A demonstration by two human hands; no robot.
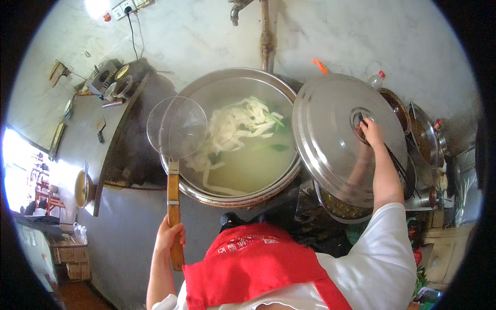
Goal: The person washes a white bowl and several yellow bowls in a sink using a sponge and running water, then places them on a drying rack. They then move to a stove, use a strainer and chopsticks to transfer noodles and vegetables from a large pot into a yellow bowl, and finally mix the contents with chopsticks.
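Observation:
Wide noodles (236,126) and some green leaves float in cloudy liquid inside a large round metal pot (232,201). My left hand (170,234) is closed around the wooden handle of a wire-mesh strainer (178,126), whose round basket is over the pot's left rim. At the right, my right hand (372,131) grips the handle of a big metal lid (333,143), which is tilted beside the pot's right edge. Thin dark sticks, likely chopsticks, extend from near that hand down to the right; whether the hand holds them too I cannot tell.
Under the lid's lower edge is a basin of chopped food (341,207). Metal bowls (424,133) stand farther right. A faucet (235,15) juts from the wall above the pot. To the left, a counter (87,116) holds a bowl with chopsticks (83,188) and a spatula (100,126).

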